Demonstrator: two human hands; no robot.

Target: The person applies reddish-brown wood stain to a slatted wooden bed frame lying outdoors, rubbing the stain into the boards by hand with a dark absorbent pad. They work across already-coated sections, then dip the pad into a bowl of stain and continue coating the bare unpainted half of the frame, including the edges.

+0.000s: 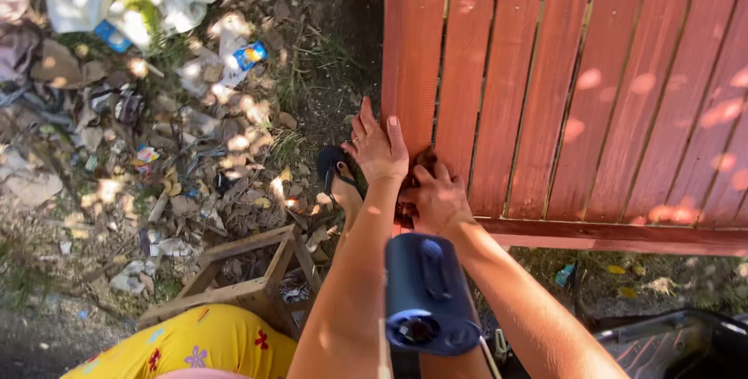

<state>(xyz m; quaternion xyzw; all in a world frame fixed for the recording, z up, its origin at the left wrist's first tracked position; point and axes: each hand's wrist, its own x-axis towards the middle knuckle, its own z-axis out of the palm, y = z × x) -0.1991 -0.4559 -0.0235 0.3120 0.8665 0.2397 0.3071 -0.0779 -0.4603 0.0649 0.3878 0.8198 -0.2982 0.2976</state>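
Fence panel (576,91), red slatted wood, lying across the right and far side of the view, and that's what we're working on. Our left hand (377,148) lies flat and released on the panel's end slat, fingers spread, just steadying it. Our right hand (438,201) is clenched around something small and dark brown (425,161) right at the near corner where the slat meets the bottom rail (623,235); can't really tell what it is, could be a rag or a brush head, the hand hides most of it.

Looks to us like we're mid-way through working on that corner spot, rubbing or fitting something into the joint. Next move probably needs the left hand pressing firm so the panel doesn't shift, with the right hand keeping its pressure on the joint.

Other stuff: a dark blue cylinder gadget (426,295) hangs near our chest, a rough wooden stool (248,278) sits near left, our sandalled foot (340,180) is just left of the hands, and the ground on the left is covered in dry leaves and litter (148,114). Dappled sunlight everywhere.
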